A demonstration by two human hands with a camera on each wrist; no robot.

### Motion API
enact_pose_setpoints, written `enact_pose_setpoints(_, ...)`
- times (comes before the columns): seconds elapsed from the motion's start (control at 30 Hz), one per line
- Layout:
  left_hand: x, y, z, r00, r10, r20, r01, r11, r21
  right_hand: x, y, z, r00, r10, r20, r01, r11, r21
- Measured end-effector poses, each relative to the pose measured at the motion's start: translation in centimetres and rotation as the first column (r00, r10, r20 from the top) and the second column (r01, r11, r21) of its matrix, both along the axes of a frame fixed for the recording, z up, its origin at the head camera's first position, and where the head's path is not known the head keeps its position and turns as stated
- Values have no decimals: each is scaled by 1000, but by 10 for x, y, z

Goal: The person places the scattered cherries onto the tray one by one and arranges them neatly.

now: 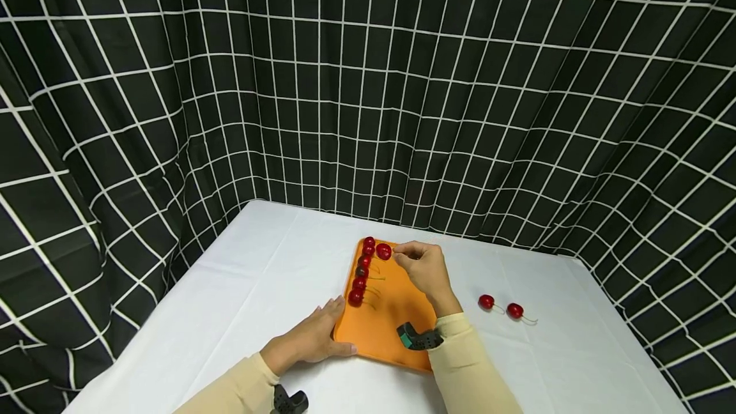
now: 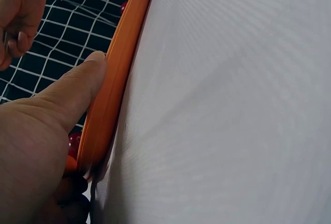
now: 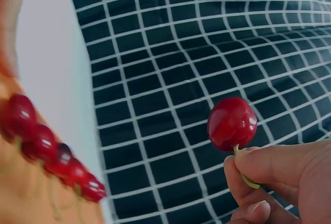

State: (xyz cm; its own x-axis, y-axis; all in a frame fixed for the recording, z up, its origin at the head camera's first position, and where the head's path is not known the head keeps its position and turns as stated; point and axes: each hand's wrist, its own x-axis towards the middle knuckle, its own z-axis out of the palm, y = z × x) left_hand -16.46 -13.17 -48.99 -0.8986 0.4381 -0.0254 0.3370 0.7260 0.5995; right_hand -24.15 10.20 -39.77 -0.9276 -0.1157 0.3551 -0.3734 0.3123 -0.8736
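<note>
My right hand (image 1: 425,272) pinches a red cherry (image 3: 231,123) by its green stem (image 3: 246,174), between thumb and forefinger. In the head view that hand is over the far part of an orange tray (image 1: 397,331), with the cherry left of the fingertips. Along the tray's left side several cherries (image 1: 359,283) lie in a row, stems pointing right; one looks darker. My left hand (image 1: 313,335) rests at the tray's near left corner, fingers stretched along the left side. Its straight thumb (image 2: 77,87) lies against the near rim.
To the right of the tray, two cherries with stems, one (image 1: 486,301) beside the other (image 1: 515,310), lie on the white tabletop (image 1: 276,260). A black curtain (image 1: 368,82) with a white grid surrounds the table's back and sides. Both wrists wear dark bands.
</note>
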Motion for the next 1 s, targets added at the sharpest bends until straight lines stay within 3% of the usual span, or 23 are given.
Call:
enact_pose_setpoints(0.17, -2, 0, 0, 1000, 2, 1, -2, 1000, -9, 4, -14, -18, 993, 1, 120, -1, 1000, -3)
enact_pose_setpoints(0.33, -3, 0, 0, 1000, -2, -8, 2, 1000, 0, 9, -23, -37, 982, 20, 188, -21, 1000, 0)
enact_pose_setpoints(0.6, -2, -1, 4, 1000, -4, 5, 4, 1000, -2, 17, -28, -62, 976, 52, 210, -56, 998, 14)
enact_pose_setpoints(1.0, -1, -1, 0, 1000, 3, 13, -3, 1000, 2, 23, -27, -79, 959, 113, 261, -155, 977, 144)
